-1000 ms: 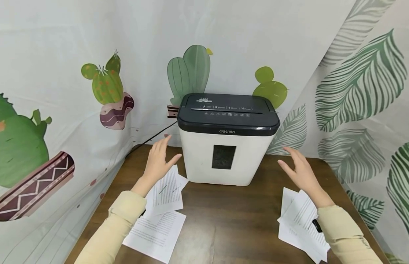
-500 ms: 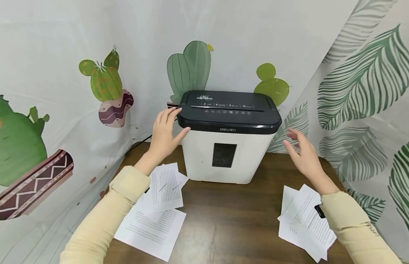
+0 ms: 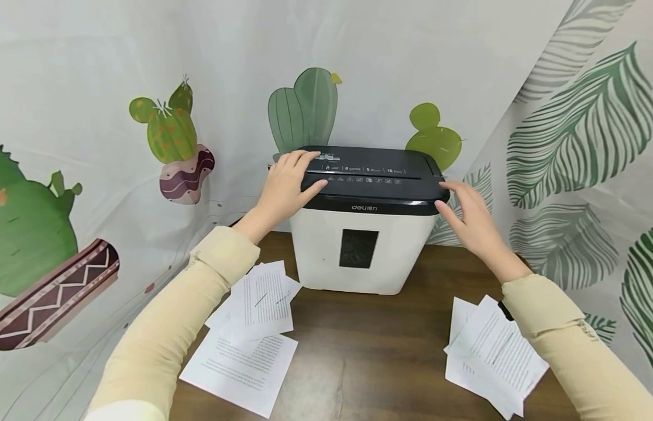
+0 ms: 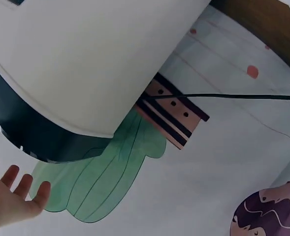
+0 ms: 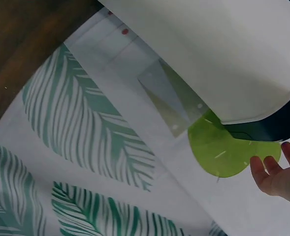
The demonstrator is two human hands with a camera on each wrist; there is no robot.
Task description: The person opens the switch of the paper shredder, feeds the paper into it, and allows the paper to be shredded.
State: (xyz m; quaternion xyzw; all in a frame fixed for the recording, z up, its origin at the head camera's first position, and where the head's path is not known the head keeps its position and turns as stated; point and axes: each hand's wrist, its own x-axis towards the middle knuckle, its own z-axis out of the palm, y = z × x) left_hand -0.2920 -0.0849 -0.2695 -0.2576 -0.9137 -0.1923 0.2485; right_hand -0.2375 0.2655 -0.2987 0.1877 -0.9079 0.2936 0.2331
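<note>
A white paper shredder (image 3: 316, 251) with a dark lid (image 3: 384, 161) and a small window (image 3: 359, 248) stands upright at the back of the table. Over the left end of the lid is my left hand (image 3: 284, 184), fingers loosely extended and thumb spread. The left wrist view shows a gap between that hand (image 4: 12, 201) and the lid's edge (image 4: 61, 147). At the right end, the fingertips of my right hand (image 3: 471, 219) come right to the lid's corner, thumb apart from the fingers. Neither hand holds anything.
Printed sheets (image 3: 242, 374) lie overlapped on the table's left side, and another loose pile (image 3: 487, 356) on its right. A black cord (image 4: 233, 96) runs from behind the shredder. A patterned curtain (image 3: 232, 70) hangs close behind the brown table (image 3: 358, 351).
Both hands have risen and moved inward. The left went from beside the shredder to over its lid; the right came left to the lid's corner. The shredder and papers stay put.
</note>
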